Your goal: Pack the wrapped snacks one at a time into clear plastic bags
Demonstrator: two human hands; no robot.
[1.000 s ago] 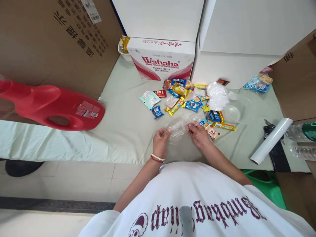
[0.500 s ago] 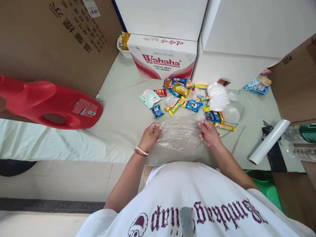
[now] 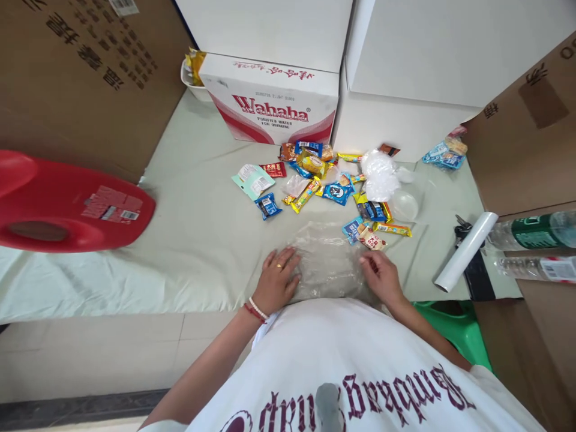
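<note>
A clear plastic bag [image 3: 330, 258] lies flattened near the table's front edge, between my hands. My left hand [image 3: 279, 277] rests palm down on the bag's left edge, fingers stretched out and apart. At the right edge of the bag, my right hand [image 3: 381, 275] is closed, with its fingers curled and pressed together on the plastic. Just beyond that hand lie a blue snack packet [image 3: 352, 230] and a cream and red packet [image 3: 371, 238]. Farther back is a heap of wrapped snacks, among them a yellow stick packet [image 3: 306, 195] and a blue packet [image 3: 268, 206].
A white and red Wahaba-style carton marked Wahaha [image 3: 274, 102] stands behind the snacks. Crumpled clear plastic [image 3: 378, 174] sits by a clear round container [image 3: 405, 205]. On the right are a white roll [image 3: 467, 252] and bottles [image 3: 535, 233]; a red jug [image 3: 72, 204] lies left.
The bag has come down flat onto the table, closer to my body. My left hand has gone from pinching its edge to lying flat. Two packets by my right hand now show.
</note>
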